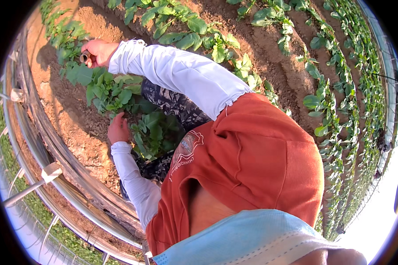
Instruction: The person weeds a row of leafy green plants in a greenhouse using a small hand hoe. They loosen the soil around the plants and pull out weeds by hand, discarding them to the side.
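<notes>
My right hand (100,53), at the upper left, is closed around a small brown cylinder (85,57) with an open round end. It is over a row of leafy green plants (102,89). Lower down, my left hand (118,129) rests at the row's soil-side edge, beside the leaves, its fingers slightly apart and nothing visible in them. Both forearms wear pale sleeve covers (185,71). Patterned trousers (172,102) show behind the plants, which stand between my hands and legs.
More crop rows (268,16) run along ridges of brown soil (258,43) above and to the right. Bare soil (73,116) lies left of the plants, bordered by a long wooden beam (53,129), metal rails and a pipe with a pale block (51,172).
</notes>
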A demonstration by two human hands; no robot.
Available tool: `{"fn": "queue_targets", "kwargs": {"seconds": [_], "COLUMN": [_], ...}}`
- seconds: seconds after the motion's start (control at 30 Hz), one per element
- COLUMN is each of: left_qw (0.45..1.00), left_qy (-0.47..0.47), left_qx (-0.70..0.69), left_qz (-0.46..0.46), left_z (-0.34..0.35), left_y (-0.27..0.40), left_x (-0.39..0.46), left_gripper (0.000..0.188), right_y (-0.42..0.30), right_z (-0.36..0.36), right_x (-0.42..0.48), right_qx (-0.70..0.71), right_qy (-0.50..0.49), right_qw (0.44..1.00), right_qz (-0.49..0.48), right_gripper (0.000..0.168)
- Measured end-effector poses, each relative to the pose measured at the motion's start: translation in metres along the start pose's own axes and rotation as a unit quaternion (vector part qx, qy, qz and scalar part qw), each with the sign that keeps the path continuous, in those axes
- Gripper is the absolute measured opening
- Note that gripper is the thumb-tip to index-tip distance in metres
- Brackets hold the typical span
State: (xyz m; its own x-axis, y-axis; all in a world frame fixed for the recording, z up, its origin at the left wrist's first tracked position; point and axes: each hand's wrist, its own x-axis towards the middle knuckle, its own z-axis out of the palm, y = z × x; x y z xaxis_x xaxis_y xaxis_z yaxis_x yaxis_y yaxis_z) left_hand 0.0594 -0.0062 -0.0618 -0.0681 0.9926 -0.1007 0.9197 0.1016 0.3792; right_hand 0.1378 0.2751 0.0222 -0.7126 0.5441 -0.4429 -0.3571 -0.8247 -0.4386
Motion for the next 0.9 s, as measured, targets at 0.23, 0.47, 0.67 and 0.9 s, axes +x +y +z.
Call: {"fn": "queue_targets", "kwargs": {"seconds": [0.23,0.47,0.67,0.9], "left_qw": [0.999,0.999,0.999,0.999], "left_qy": [0.044,0.035,0.005,-0.015], "left_qx": [0.020,0.027,0.025,0.033], "left_qz": [-0.023,-0.022,-0.022,-0.031], "left_z": [-0.010,-0.016,-0.011,-0.009], "left_y": [0.001,0.005,0.005,-0.001], "left_x": [-0.006,-0.012,-0.013,-0.014], "left_gripper": [0.023,0.025,0.027,0.027], "right_y": [0.054,0.090,0.102,0.095], "right_z": [0.006,0.020,0.015,0.032], "right_x": [0.009,0.014,0.025,0.002], "right_qx": [0.000,-0.032,-0.221,-0.070], "right_qy": [0.089,0.120,0.020,0.082], "right_qw": [0.995,0.990,0.961,0.992], "right_qz": [-0.039,-0.071,-0.163,-0.063], "right_gripper": [0.012,0.016,0.002,0.019]}}
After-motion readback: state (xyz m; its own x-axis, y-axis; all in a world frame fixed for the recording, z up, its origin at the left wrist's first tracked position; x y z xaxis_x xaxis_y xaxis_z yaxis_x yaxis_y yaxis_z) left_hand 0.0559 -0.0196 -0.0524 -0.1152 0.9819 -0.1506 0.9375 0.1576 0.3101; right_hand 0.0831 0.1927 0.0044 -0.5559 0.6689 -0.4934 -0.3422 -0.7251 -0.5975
